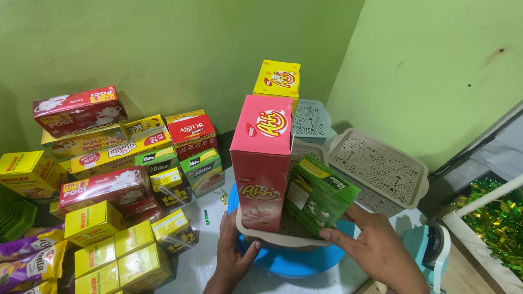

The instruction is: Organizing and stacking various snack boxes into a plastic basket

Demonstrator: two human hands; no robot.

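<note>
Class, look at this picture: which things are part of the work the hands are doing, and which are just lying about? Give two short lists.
In hand:
left hand on the beige tray
right hand holding the green box
tall red box and yellow box standing in the tray
blue stool beneath

Lying about:
stacked snack boxes
empty trays
green tinsel

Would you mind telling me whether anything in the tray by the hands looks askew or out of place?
The green box leans tilted against the upright pink box in the beige tray, held by the right hand. The left hand touches the tray's front rim. Nothing looks spilled or damaged.
</note>
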